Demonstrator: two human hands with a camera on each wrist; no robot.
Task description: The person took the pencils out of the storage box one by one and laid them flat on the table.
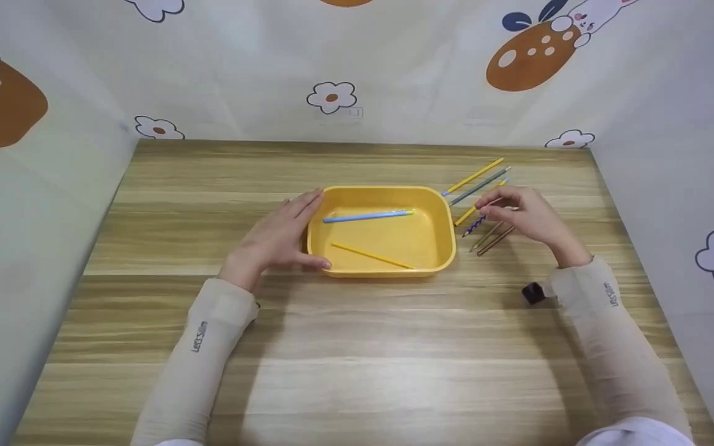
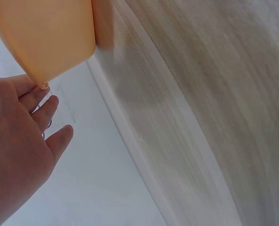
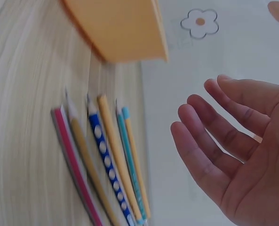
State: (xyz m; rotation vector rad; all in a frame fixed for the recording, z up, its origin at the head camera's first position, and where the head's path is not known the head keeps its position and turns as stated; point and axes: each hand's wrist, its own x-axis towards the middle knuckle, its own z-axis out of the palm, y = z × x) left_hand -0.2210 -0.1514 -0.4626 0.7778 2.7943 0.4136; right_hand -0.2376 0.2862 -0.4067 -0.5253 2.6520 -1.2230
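A yellow plastic bin (image 1: 437,229) sits mid-table, holding a blue pencil (image 1: 366,217) and a thin yellow pencil (image 1: 372,255). My left hand (image 1: 279,232) spans the bin's left end, fingers at the back corner and thumb by the front rim. To the bin's right, several pencils lie in a loose row: among them a teal-green pencil (image 1: 480,186), a blue one with white spots (image 3: 108,162), a gold-brown one (image 3: 88,162) and a red-striped one (image 3: 72,160). Over this row hovers my right hand (image 1: 524,214), its fingers loosely bent with nothing between them.
The wood-grain table (image 1: 363,347) is walled by pale printed cloth (image 1: 239,74) at the back and both sides. A small black object (image 1: 533,293) shows at the right wrist. Beige sleeves (image 1: 189,359) cover both forearms.
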